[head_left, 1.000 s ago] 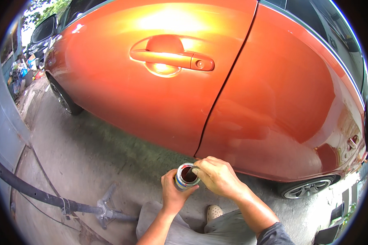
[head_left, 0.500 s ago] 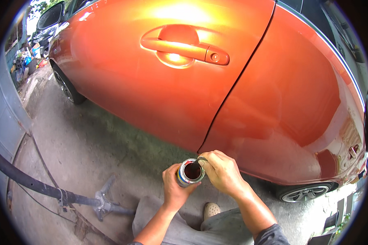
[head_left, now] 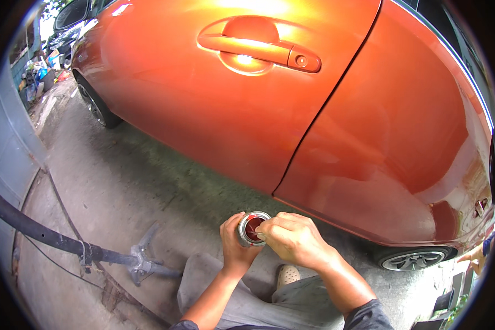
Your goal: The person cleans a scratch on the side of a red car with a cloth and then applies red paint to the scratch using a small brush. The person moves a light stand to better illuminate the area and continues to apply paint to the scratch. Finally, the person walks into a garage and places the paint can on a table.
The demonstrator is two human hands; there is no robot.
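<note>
A small open metal can [head_left: 242,233] sits upright in my left hand [head_left: 237,248], whose fingers wrap around its side. Dark red liquid [head_left: 252,224], which looks like paint, shows inside the can. My right hand [head_left: 296,237] is closed in a pinch over the right side of the opening, fingertips at or just inside the rim. What it pinches is mostly hidden by the fingers. Beyond both hands stands an orange-red car door [head_left: 203,121] with a handle [head_left: 258,49]; neither hand touches it.
A rear car panel [head_left: 401,143] has dull, patchy areas, with a wheel [head_left: 415,258] below it. At left, a dark pole [head_left: 44,242] joins a grey metal stand [head_left: 143,258] on the concrete floor [head_left: 165,206]. A grey metal panel [head_left: 11,132] stands farther left.
My right hand has shifted left, its fingertips now over the can's opening. The dark thing that showed between its fingers and the can is no longer visible. The view has tilted slightly downward.
</note>
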